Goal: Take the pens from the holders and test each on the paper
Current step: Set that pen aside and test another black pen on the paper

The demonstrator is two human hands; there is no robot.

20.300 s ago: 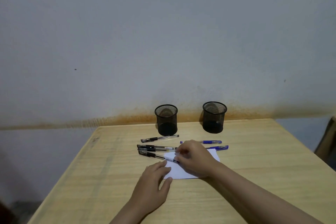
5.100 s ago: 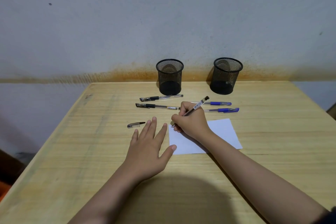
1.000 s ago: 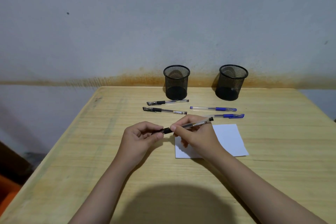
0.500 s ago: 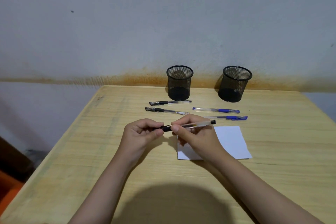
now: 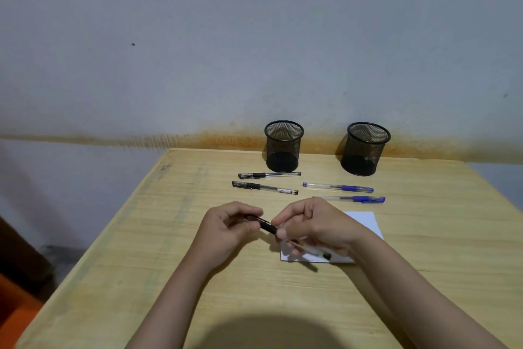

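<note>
Both hands hold one black pen (image 5: 268,227) above the table's middle. My left hand (image 5: 229,228) pinches its capped end. My right hand (image 5: 314,225) grips the clear barrel, whose rear end pokes out below the palm. Under my right hand lies the white paper (image 5: 365,221), partly hidden. Two black pens (image 5: 264,187) lie side by side in front of the left mesh holder (image 5: 283,146). Two blue pens (image 5: 339,187) lie before the right mesh holder (image 5: 365,148). Both holders look empty.
The wooden table (image 5: 175,263) stands against a grey wall with a rusty stain along its base. The table's left edge drops to a dark floor with something orange (image 5: 14,317) at the lower left.
The pen has turned in my right hand: its rear end, which pointed up and right, now points down and toward me. My left hand stays pinched on the capped end.
</note>
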